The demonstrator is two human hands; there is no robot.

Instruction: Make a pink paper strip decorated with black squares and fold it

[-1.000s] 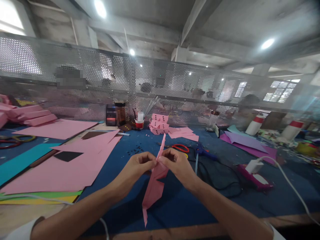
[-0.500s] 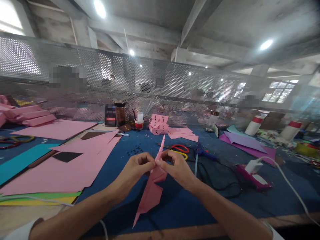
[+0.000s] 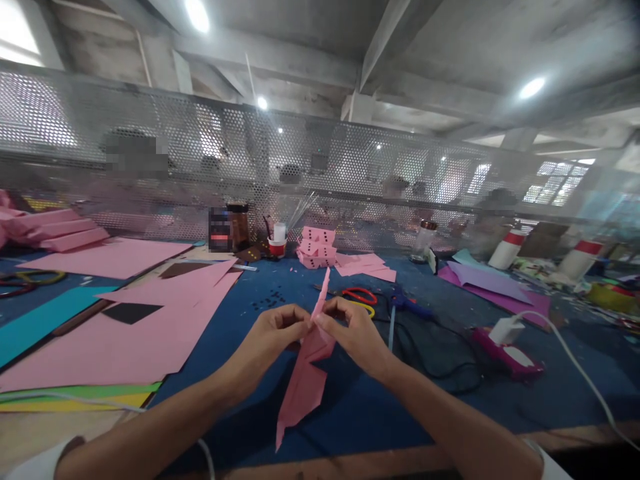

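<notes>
Nearest the camera, both forearms converge above the blue work mat (image 3: 350, 407). Left hand (image 3: 273, 337) and right hand (image 3: 353, 333) meet fingertip to fingertip, each pinching the folded pink paper piece (image 3: 305, 380) at one spot — thumbs and forefingers closed narrow on it, remaining fingers curled in. The piece is held upright in the air, clear of the mat: a thin tip rises above the fingers, while the wider folded body hangs below them to a point. Gripping from opposite sides at one spot appears intended to press or hold a crease; the free lower part is unsupported.

Left of the fingers, large pink sheets (image 3: 125, 327) lie flat on the mat, one bearing a black diamond cut-out (image 3: 131, 312), with teal, green and yellow card beneath their edges. Right of the fingers, well apart, a magenta glue gun (image 3: 507, 353) rests beside a white plug and its cable.

Just beyond the fingers lie red-handled scissors (image 3: 357, 295) and a blue-handled tool (image 3: 407, 305) — both within reach. Farther beyond stands a stack of pink blocks with black dots (image 3: 315, 247), next to a small red cup (image 3: 277, 245) and a dark jar (image 3: 239, 227). A perforated metal screen (image 3: 350, 167) closes the far side; other people behind it are blurred.
</notes>
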